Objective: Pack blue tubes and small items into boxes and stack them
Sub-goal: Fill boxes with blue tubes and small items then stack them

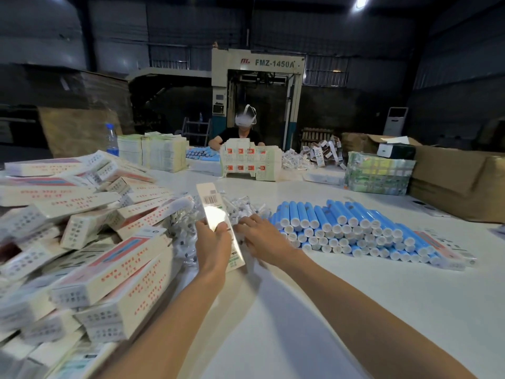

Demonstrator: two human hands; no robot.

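My left hand (211,240) grips a long narrow white box (211,203) with a barcode, its far end pointing away from me over the white table (341,296). My right hand (259,236) lies just right of the box with fingers spread on a heap of small clear-wrapped items (240,205). Whether it holds one of them is hidden. A pile of blue tubes (352,228) with white caps lies to the right of my right hand. A large heap of packed white boxes with red print (90,242) fills the left side.
Across the table a person (240,132) wearing a headset works behind a stack of flat cartons (251,160). Brown cardboard boxes (459,184) stand at the far right, a wrapped bundle (378,173) beside them. A water bottle (112,139) stands at the back left.
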